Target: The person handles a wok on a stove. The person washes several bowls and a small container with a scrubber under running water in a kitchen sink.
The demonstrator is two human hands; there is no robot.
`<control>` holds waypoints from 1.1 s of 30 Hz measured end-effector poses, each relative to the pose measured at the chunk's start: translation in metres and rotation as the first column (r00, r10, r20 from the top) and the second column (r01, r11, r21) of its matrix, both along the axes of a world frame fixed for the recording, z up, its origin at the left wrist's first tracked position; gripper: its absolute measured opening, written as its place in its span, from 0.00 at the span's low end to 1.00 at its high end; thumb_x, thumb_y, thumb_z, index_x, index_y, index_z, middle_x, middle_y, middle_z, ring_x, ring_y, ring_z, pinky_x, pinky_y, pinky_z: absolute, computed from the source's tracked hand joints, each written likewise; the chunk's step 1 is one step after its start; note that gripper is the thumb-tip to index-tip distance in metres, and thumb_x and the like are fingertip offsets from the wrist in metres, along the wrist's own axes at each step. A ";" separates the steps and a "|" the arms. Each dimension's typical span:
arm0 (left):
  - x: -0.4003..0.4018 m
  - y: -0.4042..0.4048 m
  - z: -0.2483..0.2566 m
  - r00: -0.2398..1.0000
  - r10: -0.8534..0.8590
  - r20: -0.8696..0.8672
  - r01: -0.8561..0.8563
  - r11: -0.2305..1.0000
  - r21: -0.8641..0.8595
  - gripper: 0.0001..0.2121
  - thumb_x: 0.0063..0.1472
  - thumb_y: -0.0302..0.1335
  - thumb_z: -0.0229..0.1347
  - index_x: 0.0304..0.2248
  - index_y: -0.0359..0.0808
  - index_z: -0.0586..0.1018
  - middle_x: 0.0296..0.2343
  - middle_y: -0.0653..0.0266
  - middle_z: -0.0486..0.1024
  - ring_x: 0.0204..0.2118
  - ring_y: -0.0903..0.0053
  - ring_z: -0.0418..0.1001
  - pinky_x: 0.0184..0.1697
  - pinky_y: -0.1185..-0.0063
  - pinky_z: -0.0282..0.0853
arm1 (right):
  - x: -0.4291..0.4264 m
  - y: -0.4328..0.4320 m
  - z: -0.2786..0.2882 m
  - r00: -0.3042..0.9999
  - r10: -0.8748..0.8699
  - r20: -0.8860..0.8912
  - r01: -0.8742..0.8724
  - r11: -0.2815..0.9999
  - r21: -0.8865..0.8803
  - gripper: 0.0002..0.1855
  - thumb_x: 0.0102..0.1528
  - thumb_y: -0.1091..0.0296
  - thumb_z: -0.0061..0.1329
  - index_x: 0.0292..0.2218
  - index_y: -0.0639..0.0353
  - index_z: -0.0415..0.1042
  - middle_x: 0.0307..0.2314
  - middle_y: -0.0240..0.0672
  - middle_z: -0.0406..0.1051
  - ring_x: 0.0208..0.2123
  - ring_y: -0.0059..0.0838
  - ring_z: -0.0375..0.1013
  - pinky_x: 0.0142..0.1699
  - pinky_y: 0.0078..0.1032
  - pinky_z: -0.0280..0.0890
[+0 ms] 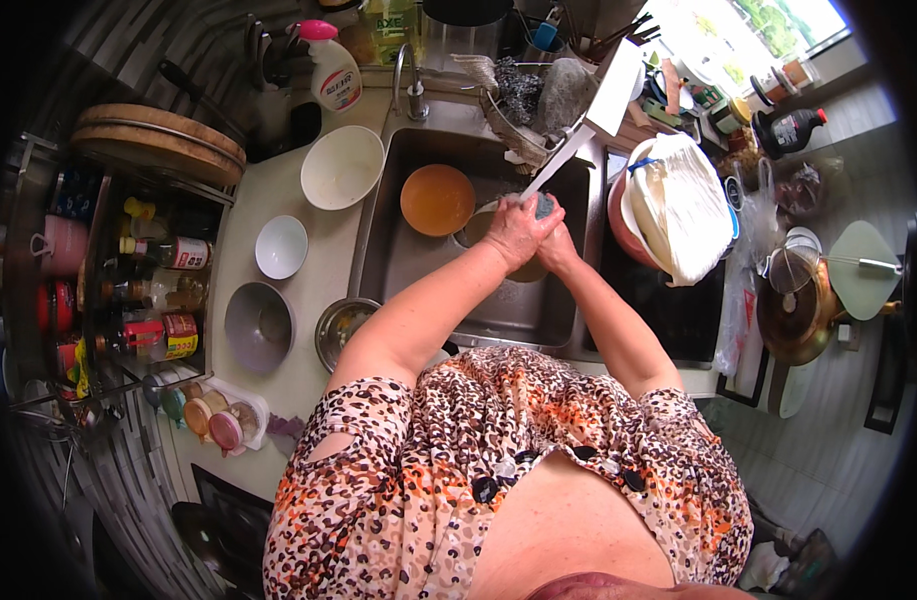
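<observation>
My left hand [514, 231] and my right hand [554, 238] are pressed together over the stainless steel sink [409, 289]. A grey-blue scouring sponge [543, 205] pokes out between their fingers. Water runs onto them from a white spout [556, 160]. Beneath my hands a pale round bowl [528, 271] shows only in part. An orange bowl [437, 200] with liquid in it stands in the sink, left of my hands.
Left of the sink are a cream bowl [343, 167], a small white bowl [281, 247], a grey bowl [260, 327] and a metal bowl [335, 330]. Stacked basins [638, 214] under a white cloth [691, 206] stand right. A wire rack [496, 112] with scrubbers overhangs the sink's back.
</observation>
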State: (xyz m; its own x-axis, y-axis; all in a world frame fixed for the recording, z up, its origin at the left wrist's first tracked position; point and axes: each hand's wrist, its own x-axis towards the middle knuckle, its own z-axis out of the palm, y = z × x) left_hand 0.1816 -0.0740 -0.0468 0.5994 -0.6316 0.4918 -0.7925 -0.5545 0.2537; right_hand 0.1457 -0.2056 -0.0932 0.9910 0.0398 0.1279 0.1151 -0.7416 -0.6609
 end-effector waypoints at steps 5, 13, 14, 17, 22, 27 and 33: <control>0.017 0.022 -0.018 0.976 -0.029 -0.217 0.002 0.992 -0.125 0.18 0.52 0.26 0.49 0.44 0.49 0.72 0.38 0.57 0.69 0.36 0.60 0.71 0.40 0.68 0.67 | -0.016 0.006 0.011 0.977 -0.198 -0.079 0.203 0.978 0.055 0.39 0.48 0.73 0.40 0.58 0.61 0.38 0.44 0.58 0.62 0.48 0.51 0.64 0.52 0.34 0.58; 0.044 0.045 -0.045 0.595 0.039 -0.803 -0.326 0.925 -0.197 0.15 0.52 0.34 0.56 0.40 0.41 0.72 0.33 0.50 0.73 0.37 0.55 0.71 0.39 0.69 0.66 | -0.034 0.001 0.020 0.962 -0.273 -0.029 0.264 0.892 0.366 0.36 0.51 0.74 0.42 0.58 0.56 0.42 0.41 0.46 0.65 0.44 0.39 0.66 0.51 0.28 0.59; 0.042 0.049 -0.048 0.641 0.094 -0.762 -0.323 0.934 -0.157 0.16 0.53 0.34 0.56 0.41 0.39 0.72 0.31 0.52 0.75 0.34 0.58 0.74 0.34 0.71 0.69 | -0.033 -0.004 0.015 0.965 -0.262 -0.016 0.241 0.857 0.456 0.33 0.52 0.72 0.43 0.57 0.57 0.45 0.42 0.43 0.64 0.46 0.35 0.65 0.52 0.27 0.57; 0.030 0.051 -0.059 0.047 -0.024 -0.999 -0.523 0.851 -0.045 0.15 0.52 0.32 0.57 0.40 0.36 0.73 0.31 0.56 0.75 0.32 0.64 0.76 0.26 0.73 0.70 | -0.034 -0.007 0.016 0.961 -0.273 0.038 0.216 0.832 0.511 0.32 0.52 0.73 0.43 0.56 0.58 0.48 0.44 0.41 0.62 0.48 0.32 0.62 0.54 0.26 0.55; 0.015 0.046 -0.071 -0.077 -0.288 -0.954 -0.737 0.661 -0.141 0.14 0.52 0.30 0.56 0.39 0.36 0.74 0.32 0.58 0.76 0.31 0.67 0.76 0.24 0.74 0.70 | -0.034 -0.004 0.021 0.961 -0.274 0.041 0.212 0.822 0.529 0.31 0.51 0.74 0.42 0.56 0.59 0.50 0.47 0.39 0.60 0.51 0.31 0.59 0.56 0.25 0.51; 0.048 0.048 -0.095 0.582 0.230 -0.780 -0.475 0.875 -0.097 0.16 0.52 0.26 0.52 0.43 0.40 0.73 0.34 0.55 0.76 0.37 0.60 0.74 0.39 0.70 0.70 | -0.029 -0.024 -0.003 0.977 -0.125 -0.173 0.211 0.689 0.693 0.34 0.48 0.77 0.40 0.56 0.60 0.50 0.48 0.40 0.60 0.53 0.33 0.58 0.57 0.26 0.50; 0.059 0.040 -0.088 0.861 0.026 -0.508 -0.140 0.972 -0.188 0.18 0.50 0.23 0.50 0.44 0.41 0.71 0.36 0.55 0.73 0.36 0.56 0.72 0.40 0.68 0.68 | -0.015 0.001 0.030 0.938 -0.130 -0.320 0.242 0.908 0.341 0.34 0.43 0.78 0.44 0.53 0.63 0.54 0.46 0.47 0.62 0.51 0.37 0.61 0.56 0.26 0.54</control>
